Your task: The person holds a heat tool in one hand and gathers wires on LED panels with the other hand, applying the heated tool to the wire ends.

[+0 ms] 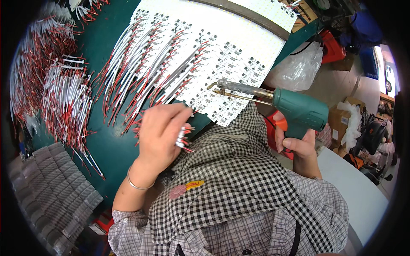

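My right hand (299, 143) grips a green soldering gun (301, 109) with an orange trigger. Its metal tip points left, over the lower part of a white circuit board sheet (239, 38). Closed around a bundle of short red and white wires (183, 138), my left hand (162, 128) is at the sheet's lower left edge. Several rows of red and white wires (149, 64) lie attached across the left half of the sheet, their free ends hanging past its edge. Small dark pads without wires show on the right half.
Large heaps of red and white wires (66, 100) lie on the green table (96, 47) at the left. Stacked grey ridged pieces (55, 187) sit at the lower left. A dark bar (243, 15) lies across the sheet. At the right are a plastic bag (299, 68) and a cardboard box (341, 123).
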`<state>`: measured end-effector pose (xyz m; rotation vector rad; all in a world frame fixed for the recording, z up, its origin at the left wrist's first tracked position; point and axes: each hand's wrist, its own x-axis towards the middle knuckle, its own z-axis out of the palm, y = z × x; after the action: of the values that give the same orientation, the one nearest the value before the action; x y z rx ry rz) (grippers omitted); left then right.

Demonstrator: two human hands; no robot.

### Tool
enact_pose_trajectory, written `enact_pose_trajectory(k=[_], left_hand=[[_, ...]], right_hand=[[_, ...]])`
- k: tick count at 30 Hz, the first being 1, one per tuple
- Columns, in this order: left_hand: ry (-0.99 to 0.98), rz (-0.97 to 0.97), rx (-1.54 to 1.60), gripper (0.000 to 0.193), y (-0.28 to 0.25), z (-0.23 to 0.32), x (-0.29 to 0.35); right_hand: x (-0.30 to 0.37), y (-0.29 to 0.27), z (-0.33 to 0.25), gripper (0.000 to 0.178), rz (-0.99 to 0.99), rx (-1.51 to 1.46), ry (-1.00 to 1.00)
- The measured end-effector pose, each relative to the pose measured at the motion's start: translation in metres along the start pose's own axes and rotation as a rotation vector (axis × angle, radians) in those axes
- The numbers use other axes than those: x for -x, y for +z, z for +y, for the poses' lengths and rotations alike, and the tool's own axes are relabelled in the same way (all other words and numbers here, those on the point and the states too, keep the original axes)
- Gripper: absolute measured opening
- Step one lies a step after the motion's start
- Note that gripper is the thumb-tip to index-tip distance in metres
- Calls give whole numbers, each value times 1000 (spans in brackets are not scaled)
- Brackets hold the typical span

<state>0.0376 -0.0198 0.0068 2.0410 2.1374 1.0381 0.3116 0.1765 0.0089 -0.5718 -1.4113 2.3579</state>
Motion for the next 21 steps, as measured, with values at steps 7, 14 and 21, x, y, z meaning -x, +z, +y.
enact_pose_trajectory(k=[7,14,21], left_hand=[[-287,48,303,12,-2,4,-6],[-198,38,23,29,18,5,-9],[-145,23,-68,40,20,3,-8]], right_hand=[[-1,0,-1,57,-14,9,-10],[3,-9,6,56,-138,113,-19],[0,-7,8,55,-134,67,8]])
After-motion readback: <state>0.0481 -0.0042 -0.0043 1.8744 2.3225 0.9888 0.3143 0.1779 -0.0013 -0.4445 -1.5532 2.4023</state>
